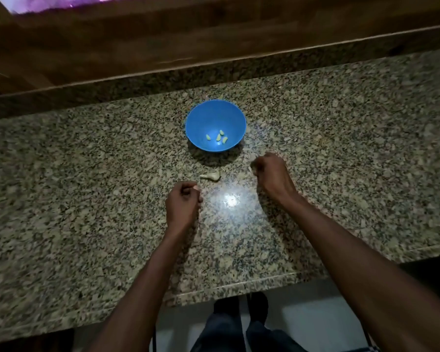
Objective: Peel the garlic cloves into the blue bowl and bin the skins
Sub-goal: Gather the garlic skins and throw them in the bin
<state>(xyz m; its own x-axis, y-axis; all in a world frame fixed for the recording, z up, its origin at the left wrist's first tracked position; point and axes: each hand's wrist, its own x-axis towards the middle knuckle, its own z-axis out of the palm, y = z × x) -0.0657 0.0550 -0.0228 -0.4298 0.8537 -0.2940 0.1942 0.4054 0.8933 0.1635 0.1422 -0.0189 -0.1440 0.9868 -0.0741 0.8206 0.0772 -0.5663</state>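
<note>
Two bare forearms reach from the bottom edge over a speckled granite table, its polished top throwing back a bright spot of light between the wrists. Behind it runs a dark wooden wall. Below the table's near edge, the person's dark trousers and shoes stand on a pale floor.

A round blue bowl sits upright near the middle of the table, beyond both hands. Four small peeled garlic cloves, pale yellow-green and smooth, lie loosely together in its bottom.

Nearer the camera, the right hand hovers just right of and below the bowl, fingers curled into a tight grip; a thin pale sliver shows at its fingertips, though blur makes it impossible to tell what it pinches. The left hand is lower and to the left, fingers also curled in with thumb against them; whether anything lies inside that grip cannot be told.

Between the two hands and the bowl, one unpeeled garlic piece lies flat on the table, off-white and papery, bulbous at the right end and tapering to a point at the left, apart from both hands.
</note>
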